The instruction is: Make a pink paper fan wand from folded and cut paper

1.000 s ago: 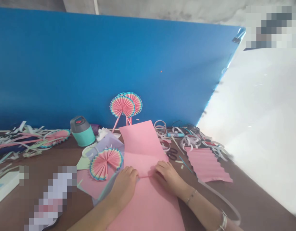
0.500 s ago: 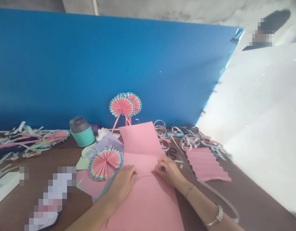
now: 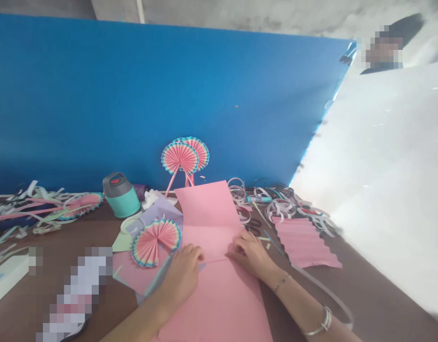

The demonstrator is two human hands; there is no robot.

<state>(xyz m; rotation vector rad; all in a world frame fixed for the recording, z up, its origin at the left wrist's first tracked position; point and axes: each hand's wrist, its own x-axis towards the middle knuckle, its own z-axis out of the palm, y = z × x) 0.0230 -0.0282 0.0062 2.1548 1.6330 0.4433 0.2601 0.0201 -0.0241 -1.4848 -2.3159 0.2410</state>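
Note:
A long pink paper sheet (image 3: 219,304) lies on the brown table (image 3: 364,294) in front of me, folded across its middle. My left hand (image 3: 181,275) presses down on the left end of the fold, fingers curled on the paper. My right hand (image 3: 252,254) pinches the fold at its right end. The far part of the sheet tilts up toward the blue board (image 3: 151,99). A half-open pink pleated fan (image 3: 156,240) with a blue rim lies just left of the sheet on lilac paper.
Two round pink fans on sticks (image 3: 185,156) lean against the blue board. A teal bottle with a grey lid (image 3: 121,194) stands at left. Pleated pink paper (image 3: 304,242), curled paper strips (image 3: 283,206) and scissors (image 3: 254,227) lie at right. A white panel (image 3: 389,190) rises on the right.
Both hands slid slightly farther along the fold, the right hand moving up toward the sheet's right edge. The sheet stays in place.

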